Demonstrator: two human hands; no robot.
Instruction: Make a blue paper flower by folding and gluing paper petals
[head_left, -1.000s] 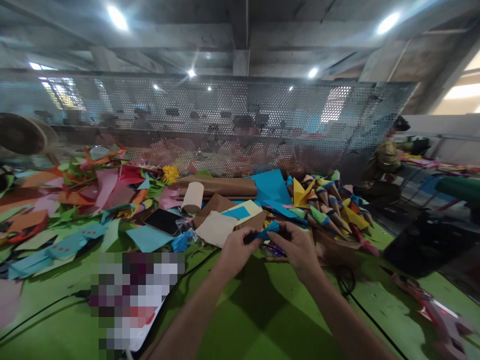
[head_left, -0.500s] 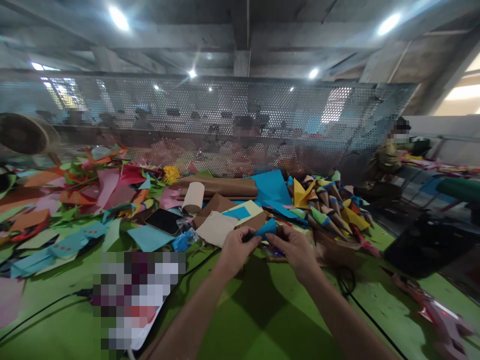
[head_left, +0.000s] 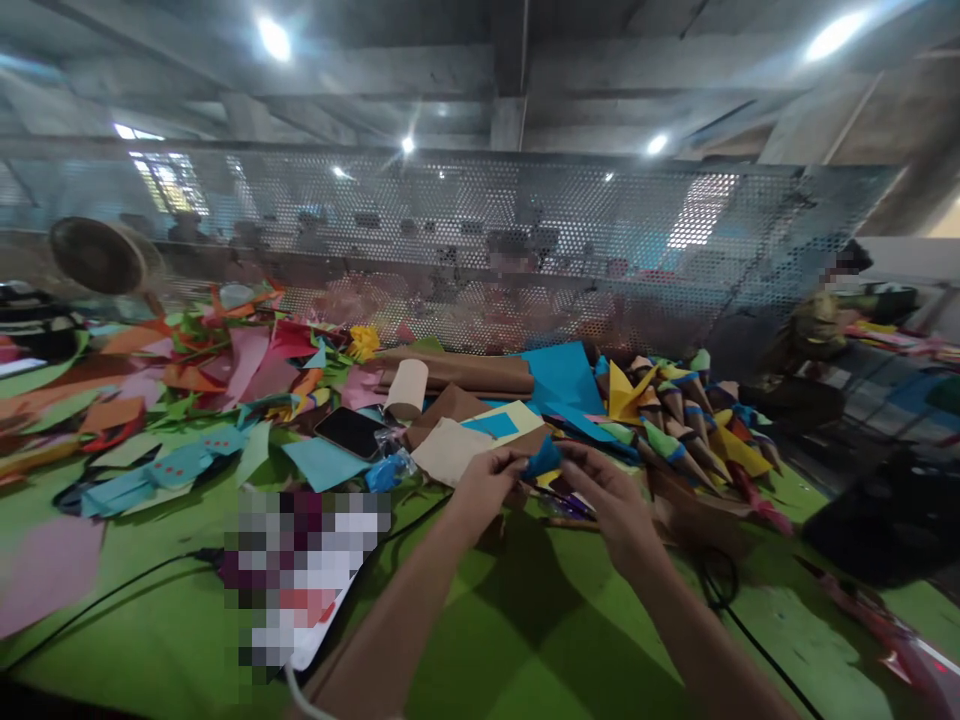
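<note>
Both of my hands meet over the green table [head_left: 525,620] and pinch a small folded piece of blue paper [head_left: 541,458]. My left hand [head_left: 486,488] grips its left end with curled fingers. My right hand [head_left: 606,492] holds the right side, fingers closed round it. Just beyond my hands lie tan and cream paper sheets [head_left: 450,448]. A heap of rolled paper cones [head_left: 679,420] with coloured bands lies to the right of my hands.
A black phone [head_left: 351,432] lies left of the tan sheets, beside brown paper rolls [head_left: 457,372]. Coloured paper scraps [head_left: 187,380] cover the table's left. A black cable [head_left: 97,615] crosses the front. A perforated metal screen [head_left: 480,250] stands behind; a person [head_left: 821,310] sits at the right.
The blue paper has been folded up from a long strip into a short point between my fingers. The camera view has shifted left, so everything sits further right.
</note>
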